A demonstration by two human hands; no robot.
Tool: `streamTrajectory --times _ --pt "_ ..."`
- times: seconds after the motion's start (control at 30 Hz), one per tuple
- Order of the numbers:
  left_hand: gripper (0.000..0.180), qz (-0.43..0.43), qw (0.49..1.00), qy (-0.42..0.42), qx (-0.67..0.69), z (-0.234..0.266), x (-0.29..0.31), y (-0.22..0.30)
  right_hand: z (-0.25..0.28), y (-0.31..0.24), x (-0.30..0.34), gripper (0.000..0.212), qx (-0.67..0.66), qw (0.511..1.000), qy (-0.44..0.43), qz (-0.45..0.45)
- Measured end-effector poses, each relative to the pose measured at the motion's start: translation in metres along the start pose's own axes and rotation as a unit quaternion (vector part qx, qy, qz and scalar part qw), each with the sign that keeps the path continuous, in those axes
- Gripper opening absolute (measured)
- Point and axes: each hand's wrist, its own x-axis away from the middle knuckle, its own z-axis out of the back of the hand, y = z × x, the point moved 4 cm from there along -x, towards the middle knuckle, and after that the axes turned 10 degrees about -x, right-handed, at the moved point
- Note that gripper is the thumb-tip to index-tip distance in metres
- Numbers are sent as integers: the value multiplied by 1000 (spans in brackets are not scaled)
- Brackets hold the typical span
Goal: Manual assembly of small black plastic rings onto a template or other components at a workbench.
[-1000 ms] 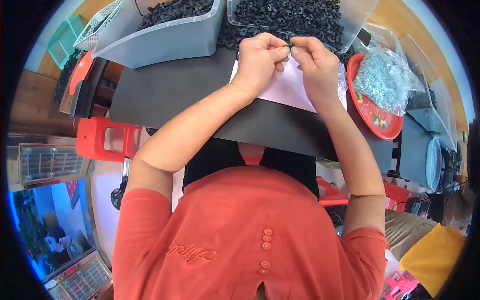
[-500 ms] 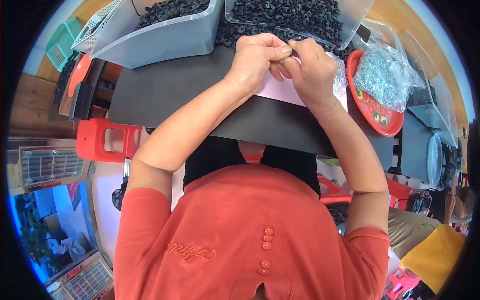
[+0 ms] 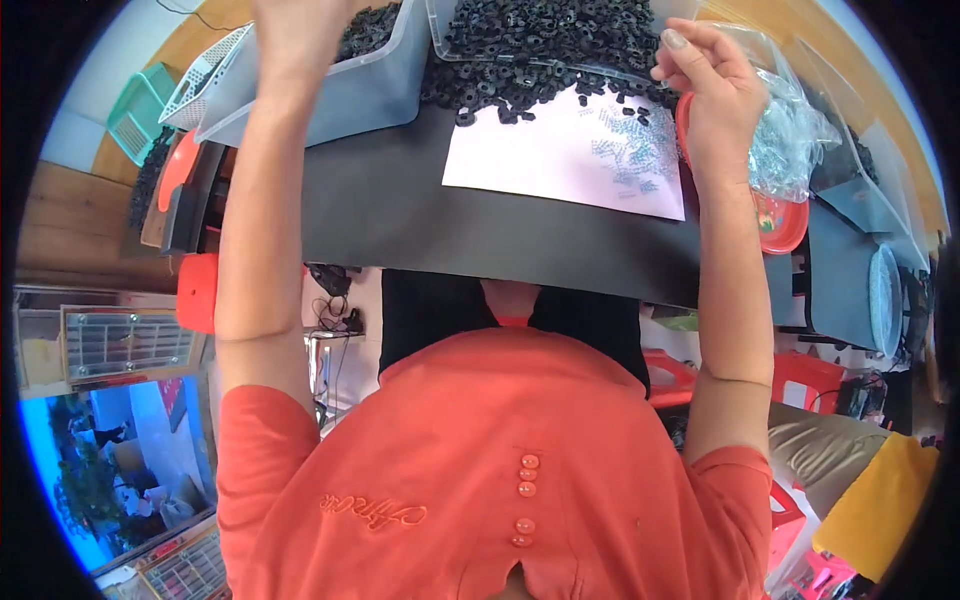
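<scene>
My left hand [image 3: 300, 40] is over the grey plastic bin [image 3: 370, 100] at the far left, smeared by motion and cut off by the upper edge, so its fingers are hidden. My right hand [image 3: 722, 100] hovers above the right end of the table, its fingers loosely bent and apart, with nothing visible in them. Between the hands lies a pale sheet [image 3: 530, 160]. Small silvery pieces [image 3: 635, 150], which look like coil springs, are scattered over its right part. Small black plastic parts [image 3: 520, 85] spill onto its far edge from a tipped clear bin [image 3: 530, 58].
Beside my right hand a clear bag [image 3: 785, 150] of silvery pieces rests on a red tray [image 3: 785, 235]. Clear bins [image 3: 870, 180] stand farther right. A green basket [image 3: 140, 115] and a red stool [image 3: 197, 290] are at the left. The dark table's near edge [image 3: 500, 275] runs before me.
My hands were together over the sheet, fingertips pinched on something small. They have parted: the left went far left over the grey bin, the right moved right and its fingers loosened.
</scene>
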Motion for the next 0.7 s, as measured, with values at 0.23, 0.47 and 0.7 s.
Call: streamTrajectory --times 0.23,0.47,0.7 --pt "11 -258 947 -188 -33 -97 93 20 17 18 -4 18 -59 994 -25 -90" --pt "12 -276 890 -302 -199 -174 142 6 14 32 -5 15 11 989 -42 -142" --pt "10 -271 914 -267 -142 -172 130 4 16 37 -5 12 78 985 -75 -132"
